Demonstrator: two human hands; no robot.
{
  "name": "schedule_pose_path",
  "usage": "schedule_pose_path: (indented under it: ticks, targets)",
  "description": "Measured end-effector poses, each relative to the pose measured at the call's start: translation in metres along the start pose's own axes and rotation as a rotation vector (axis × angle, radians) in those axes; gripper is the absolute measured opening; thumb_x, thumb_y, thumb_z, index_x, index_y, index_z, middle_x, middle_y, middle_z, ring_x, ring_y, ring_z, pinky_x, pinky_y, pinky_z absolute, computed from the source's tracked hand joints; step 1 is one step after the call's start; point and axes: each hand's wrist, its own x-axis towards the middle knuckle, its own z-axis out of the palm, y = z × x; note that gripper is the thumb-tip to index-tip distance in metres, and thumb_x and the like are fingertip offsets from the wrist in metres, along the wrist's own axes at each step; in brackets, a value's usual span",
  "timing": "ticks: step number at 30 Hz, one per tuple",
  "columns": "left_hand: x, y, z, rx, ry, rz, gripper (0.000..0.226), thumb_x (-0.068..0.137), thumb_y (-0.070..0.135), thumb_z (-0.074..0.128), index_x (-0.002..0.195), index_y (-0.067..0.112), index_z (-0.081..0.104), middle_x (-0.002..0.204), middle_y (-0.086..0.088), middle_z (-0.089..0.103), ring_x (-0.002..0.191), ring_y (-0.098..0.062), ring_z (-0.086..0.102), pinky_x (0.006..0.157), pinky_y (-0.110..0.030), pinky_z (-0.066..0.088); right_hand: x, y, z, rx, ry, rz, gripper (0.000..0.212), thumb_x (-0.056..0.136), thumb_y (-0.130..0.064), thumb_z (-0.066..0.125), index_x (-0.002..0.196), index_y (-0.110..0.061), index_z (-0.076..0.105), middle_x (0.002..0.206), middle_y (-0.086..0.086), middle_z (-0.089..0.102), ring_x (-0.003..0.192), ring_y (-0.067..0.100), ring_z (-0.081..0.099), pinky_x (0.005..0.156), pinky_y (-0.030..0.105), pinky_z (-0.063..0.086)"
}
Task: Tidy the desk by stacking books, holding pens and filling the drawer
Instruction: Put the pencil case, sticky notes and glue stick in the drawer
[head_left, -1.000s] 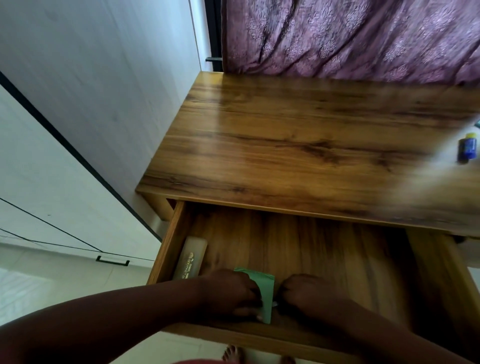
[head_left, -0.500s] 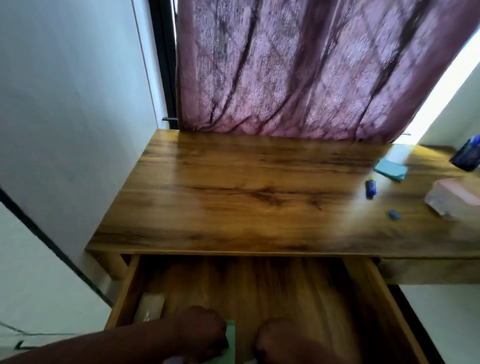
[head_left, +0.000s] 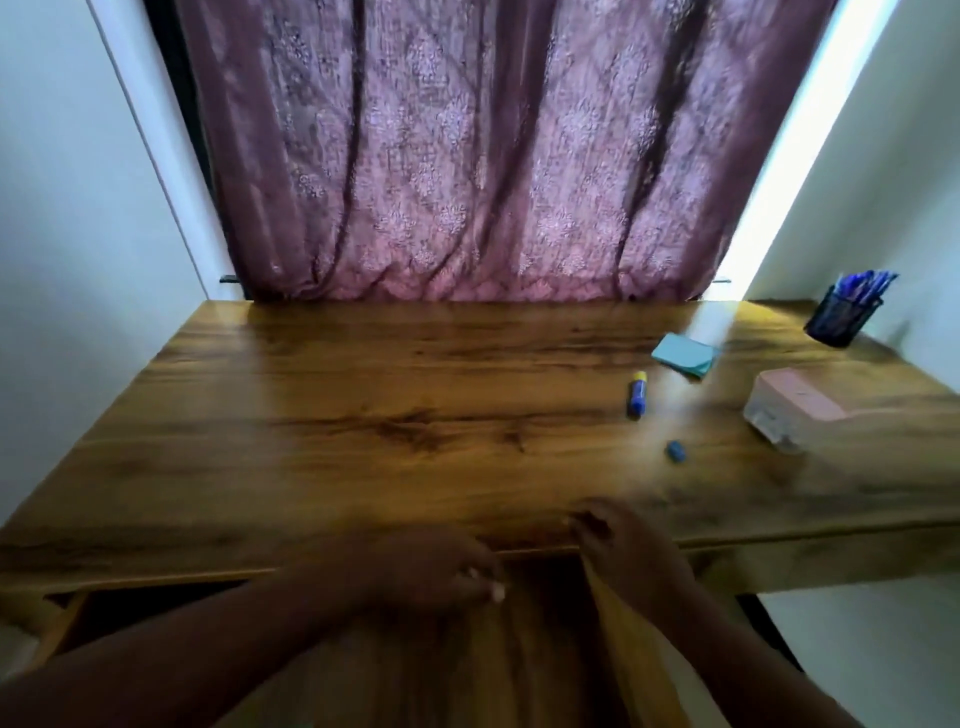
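Observation:
My left hand (head_left: 431, 569) hovers over the open drawer (head_left: 524, 649) just below the desk's front edge, fingers loosely curled, holding nothing that I can see. My right hand (head_left: 618, 551) is raised at the desk edge (head_left: 363, 564), fingers loosely bent, also empty as far as the blur allows. On the desk to the right lie a blue glue stick (head_left: 637, 394) with a yellow cap, a small blue eraser (head_left: 675, 451) and a teal pad of notes (head_left: 684, 354). A black mesh holder (head_left: 841, 317) with several blue pens stands at the far right.
A pink and white box (head_left: 789, 408) sits on the desk's right side. A purple curtain (head_left: 467, 156) hangs behind the desk. White walls close in on both sides. The drawer's inside is dark and mostly hidden by my arms.
The view has tilted up from the drawer to the desk top. Both hands have let go of the green pad in the drawer and risen toward the desk edge.

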Motion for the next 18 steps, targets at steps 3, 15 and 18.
schedule_pose_path:
  ticks: [3, 15, 18]
  targets:
    - [0.110, 0.053, -0.049, -0.068, 0.327, -0.015, 0.029, 0.092, 0.037, 0.056, 0.106, 0.016, 0.070, 0.100, -0.008, 0.071, 0.094, -0.020, 0.064, 0.078, -0.028, 0.046, 0.040, 0.079, -0.042, -0.141, 0.159, 0.101, 0.022, 0.085, -0.021, 0.061, 0.106, -0.021, 0.069, 0.106, 0.005, 0.069, 0.092, 0.024, 0.066, 0.077, 0.034, 0.053]
    - [0.356, 0.084, -0.030, 0.292, 0.403, -0.368, 0.047, 0.092, 0.038, 0.044, 0.140, 0.034, 0.043, 0.142, -0.011, 0.046, 0.125, -0.036, 0.044, 0.103, -0.044, 0.040, 0.069, 0.180, -0.017, -0.333, 0.189, 0.081, 0.039, 0.078, -0.015, 0.064, 0.116, -0.006, 0.063, 0.109, 0.013, 0.070, 0.103, 0.031, 0.065, 0.089, 0.040, 0.052]
    - [0.367, 0.080, -0.023, 0.327, 0.535, -0.381, 0.036, 0.094, 0.035, 0.045, 0.126, 0.029, 0.059, 0.131, -0.007, 0.056, 0.118, -0.034, 0.049, 0.096, -0.041, 0.041, 0.072, 0.185, -0.014, -0.333, 0.248, 0.064, 0.037, 0.080, -0.018, 0.066, 0.115, -0.007, 0.065, 0.107, 0.010, 0.071, 0.104, 0.029, 0.066, 0.090, 0.039, 0.052]
